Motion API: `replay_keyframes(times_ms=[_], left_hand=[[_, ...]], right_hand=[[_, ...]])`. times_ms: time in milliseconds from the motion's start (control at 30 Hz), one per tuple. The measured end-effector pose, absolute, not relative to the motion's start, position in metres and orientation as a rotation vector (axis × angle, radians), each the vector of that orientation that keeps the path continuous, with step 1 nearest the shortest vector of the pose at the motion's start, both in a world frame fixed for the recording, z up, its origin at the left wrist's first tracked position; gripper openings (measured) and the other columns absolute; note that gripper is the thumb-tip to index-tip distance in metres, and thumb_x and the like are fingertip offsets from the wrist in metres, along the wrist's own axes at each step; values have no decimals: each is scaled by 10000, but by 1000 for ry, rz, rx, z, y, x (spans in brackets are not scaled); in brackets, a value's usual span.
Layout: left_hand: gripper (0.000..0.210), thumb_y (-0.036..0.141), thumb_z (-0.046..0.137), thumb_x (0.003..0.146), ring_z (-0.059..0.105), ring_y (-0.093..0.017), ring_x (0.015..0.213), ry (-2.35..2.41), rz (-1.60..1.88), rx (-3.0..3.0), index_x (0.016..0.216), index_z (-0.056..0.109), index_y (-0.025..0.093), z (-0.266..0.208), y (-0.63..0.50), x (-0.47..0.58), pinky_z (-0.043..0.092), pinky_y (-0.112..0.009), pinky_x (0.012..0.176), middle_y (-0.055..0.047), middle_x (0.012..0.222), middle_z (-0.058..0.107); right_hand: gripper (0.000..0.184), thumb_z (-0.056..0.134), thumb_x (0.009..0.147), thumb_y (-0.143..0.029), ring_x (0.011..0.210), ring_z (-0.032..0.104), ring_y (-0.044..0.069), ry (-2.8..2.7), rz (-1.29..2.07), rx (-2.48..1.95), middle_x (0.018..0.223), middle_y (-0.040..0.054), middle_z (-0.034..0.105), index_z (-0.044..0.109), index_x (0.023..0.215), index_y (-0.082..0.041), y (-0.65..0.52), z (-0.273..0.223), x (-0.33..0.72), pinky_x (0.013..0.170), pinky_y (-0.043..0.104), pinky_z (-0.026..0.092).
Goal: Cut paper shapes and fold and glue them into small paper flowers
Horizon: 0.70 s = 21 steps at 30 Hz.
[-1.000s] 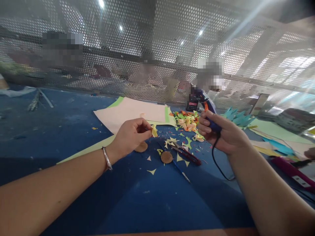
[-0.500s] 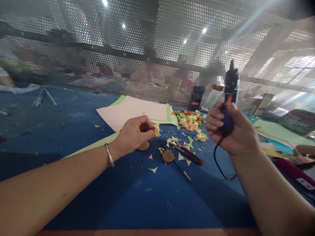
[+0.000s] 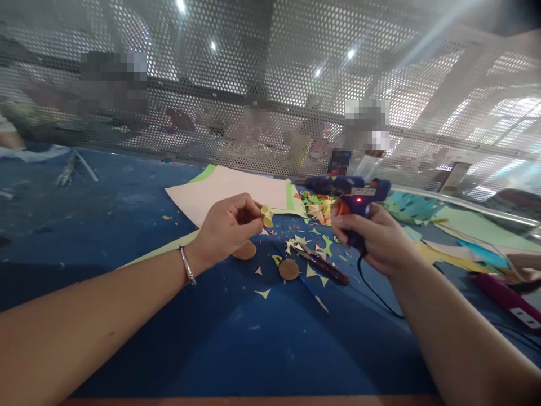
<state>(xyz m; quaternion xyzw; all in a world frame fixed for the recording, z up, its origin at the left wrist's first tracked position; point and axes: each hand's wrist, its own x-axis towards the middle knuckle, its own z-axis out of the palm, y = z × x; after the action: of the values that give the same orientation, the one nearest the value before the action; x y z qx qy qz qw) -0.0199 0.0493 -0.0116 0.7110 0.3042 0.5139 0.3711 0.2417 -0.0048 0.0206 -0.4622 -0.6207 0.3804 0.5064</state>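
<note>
Between thumb and forefinger, my left hand [image 3: 230, 225] pinches a small yellow paper flower [image 3: 266, 216] above the table. My right hand [image 3: 372, 234] is wrapped round the handle of a dark blue glue gun [image 3: 353, 189] with an orange trigger and a lit red light. Its nozzle points left, at a gap from the flower. Below my left hand lies a round brown disc [image 3: 245, 250], partly hidden by it. A second brown disc [image 3: 289, 269] rests nearer to me, beside a blue pen-like stick [image 3: 313, 293] and red-handled scissors [image 3: 325, 266].
Pink and green paper sheets [image 3: 249, 189] lie at the back. Behind the hands is a heap of cut paper pieces [image 3: 319, 211]. The glue gun's cord [image 3: 380, 293] trails over the blue table [image 3: 236, 349]. On the right are a purple power strip [image 3: 507, 299] and another person's hand [image 3: 526, 265].
My right hand has turned the glue gun from nozzle-up to nozzle-left and brought it closer to the flower. My left hand has shifted only slightly, still pinching the flower.
</note>
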Motion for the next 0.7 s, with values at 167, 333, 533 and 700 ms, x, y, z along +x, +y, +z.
replay_keyframes(times_ms=[167,333,533,700], left_hand=[[102,170,715,728,627,-141,738,760,1341,1832,732,615,189,-8,45,-18,512,-289,660,-43,913,710],[115,210,721,772,642,-148,788,741,1322,1891,762,609,187,-11,47,-20,514,-286,687,-44,952,713],[109,206,720,776,627,-140,757,737,1323,1906,763,613,188,-12,48,-20,496,-276,655,-35,923,708],[119,213,728,768,615,-142,746,746,1326,1902,742,614,194,-10,47,-20,487,-280,651,-30,892,695]], right_hand=[[244,725,754,-356,496,424,109,-1667,730,-1392,531,-20,514,599,637,-182,-6,14,233,477,260,323],[237,704,780,-359,468,427,101,-1773,677,-1427,506,-29,510,607,648,-188,-8,16,230,450,251,310],[178,687,799,-324,481,473,113,-1798,705,-1344,527,-24,547,622,697,-194,-9,16,231,457,251,342],[182,702,789,-317,474,465,115,-1796,697,-1364,521,-20,551,632,675,-194,-10,17,232,455,260,336]])
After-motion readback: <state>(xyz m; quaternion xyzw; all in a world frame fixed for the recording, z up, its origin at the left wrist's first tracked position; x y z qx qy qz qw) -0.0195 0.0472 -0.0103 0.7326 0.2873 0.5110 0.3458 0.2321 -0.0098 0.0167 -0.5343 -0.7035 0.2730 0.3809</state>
